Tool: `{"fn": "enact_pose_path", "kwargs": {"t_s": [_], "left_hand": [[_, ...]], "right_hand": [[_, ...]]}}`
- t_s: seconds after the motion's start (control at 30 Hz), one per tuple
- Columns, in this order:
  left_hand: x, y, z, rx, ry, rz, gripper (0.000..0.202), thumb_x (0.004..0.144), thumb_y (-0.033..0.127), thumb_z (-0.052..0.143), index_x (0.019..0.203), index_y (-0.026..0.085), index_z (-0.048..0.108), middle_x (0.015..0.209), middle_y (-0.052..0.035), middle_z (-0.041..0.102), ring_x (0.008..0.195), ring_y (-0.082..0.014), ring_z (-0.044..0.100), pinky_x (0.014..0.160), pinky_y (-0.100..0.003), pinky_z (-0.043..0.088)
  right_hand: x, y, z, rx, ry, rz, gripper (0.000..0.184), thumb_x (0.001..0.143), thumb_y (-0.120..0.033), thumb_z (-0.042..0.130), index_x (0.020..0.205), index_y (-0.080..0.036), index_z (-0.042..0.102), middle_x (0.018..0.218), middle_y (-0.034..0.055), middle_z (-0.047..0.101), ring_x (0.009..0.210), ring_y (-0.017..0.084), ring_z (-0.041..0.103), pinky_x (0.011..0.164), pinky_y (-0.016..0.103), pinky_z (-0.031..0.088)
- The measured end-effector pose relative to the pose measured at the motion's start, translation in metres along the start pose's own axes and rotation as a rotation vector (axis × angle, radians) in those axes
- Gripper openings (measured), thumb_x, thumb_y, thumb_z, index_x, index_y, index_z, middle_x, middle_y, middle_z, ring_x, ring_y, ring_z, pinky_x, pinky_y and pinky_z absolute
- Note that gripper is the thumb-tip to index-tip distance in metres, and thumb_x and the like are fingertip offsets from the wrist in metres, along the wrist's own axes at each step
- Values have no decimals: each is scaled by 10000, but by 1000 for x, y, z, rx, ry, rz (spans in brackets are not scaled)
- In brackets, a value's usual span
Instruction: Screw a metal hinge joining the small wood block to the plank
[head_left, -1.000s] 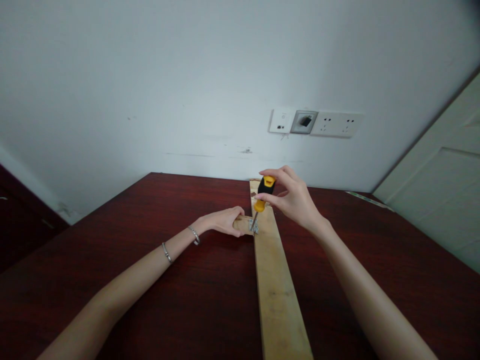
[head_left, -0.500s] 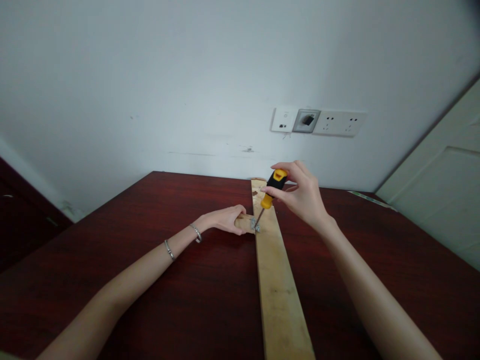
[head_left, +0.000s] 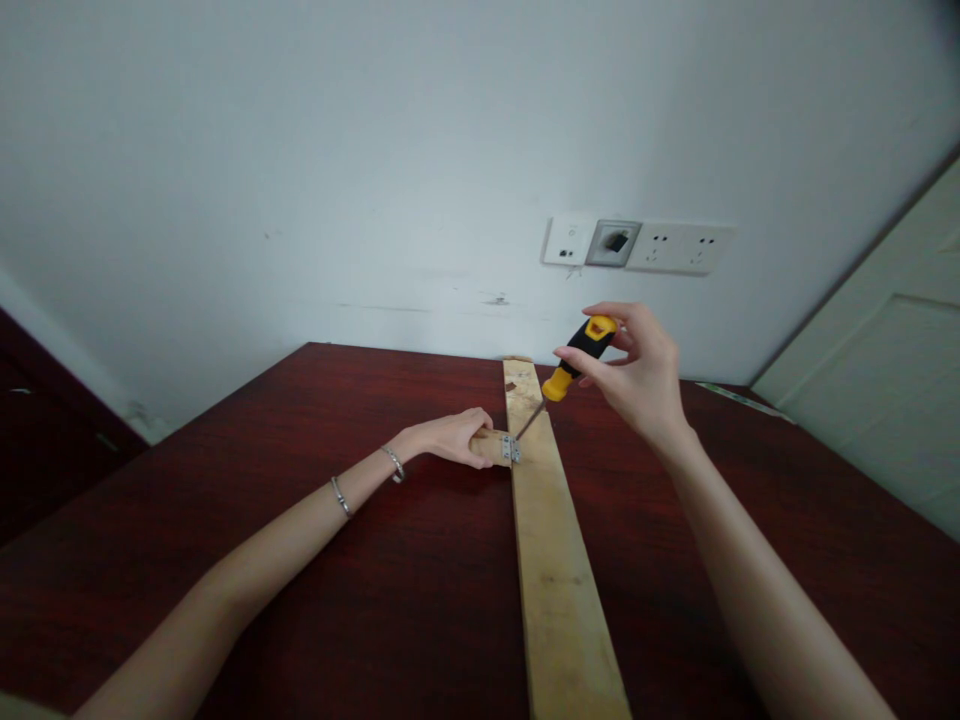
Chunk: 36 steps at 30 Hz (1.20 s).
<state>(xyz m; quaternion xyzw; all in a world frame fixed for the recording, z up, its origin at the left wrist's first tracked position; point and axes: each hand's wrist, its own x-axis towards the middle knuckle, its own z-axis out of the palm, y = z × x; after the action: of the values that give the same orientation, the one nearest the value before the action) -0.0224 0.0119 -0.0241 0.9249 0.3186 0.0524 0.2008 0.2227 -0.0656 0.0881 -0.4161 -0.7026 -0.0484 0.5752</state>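
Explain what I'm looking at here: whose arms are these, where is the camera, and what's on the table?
There is no machine: these are a person's two bare arms, seen from a camera on that person's head, looking forward and down. A dark red table stands against a white wall with sockets. On it lies a long wooden plank. The left hand grips a small wooden block against the plank's side, where a small metal hinge sits. The right hand holds a yellow and black screwdriver, tilted, tip near the hinge.
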Motion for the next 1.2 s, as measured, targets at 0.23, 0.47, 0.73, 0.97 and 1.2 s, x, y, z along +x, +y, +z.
{"fn": "enact_pose_path", "kwargs": {"t_s": [0.23,0.47,0.73,0.97,1.2], "left_hand": [[3,-2,-2,76,-24,43,637,697,607,661,1106,142,515,1078,-98,499,963,-231,495,813,-306,412],[3,4,-8,116,-95,17,691,679,631,665,1132,128,527,1048,-94,507,953,-229,476,797,-297,392],[3,5,-8,130,-100,12,672,673,626,671,1117,140,533,1045,-88,508,966,-233,459,801,-298,389],[4,2,-7,116,-99,27,675,678,629,671,1112,127,546,1034,-97,510,958,-242,464,812,-317,398],[3,-5,-9,44,-100,16,809,672,681,657,1260,147,505,1186,-114,514,1103,-260,461,923,-327,396]], "right_hand": [[2,3,-3,20,27,21,409,739,-419,759,1088,-256,621,1037,50,587,885,210,611,605,320,591],[2,4,-7,9,40,32,415,738,-425,756,1095,-259,625,1024,49,581,860,205,610,574,312,592],[4,4,-9,2,60,32,420,733,-432,758,1094,-257,632,1019,47,587,868,204,608,533,285,590],[5,3,-12,1,72,42,418,733,-441,751,1089,-257,631,1021,46,580,859,199,605,477,255,577],[5,4,-14,16,76,38,420,730,-433,753,1090,-258,626,1032,45,573,844,189,602,455,244,574]]}}
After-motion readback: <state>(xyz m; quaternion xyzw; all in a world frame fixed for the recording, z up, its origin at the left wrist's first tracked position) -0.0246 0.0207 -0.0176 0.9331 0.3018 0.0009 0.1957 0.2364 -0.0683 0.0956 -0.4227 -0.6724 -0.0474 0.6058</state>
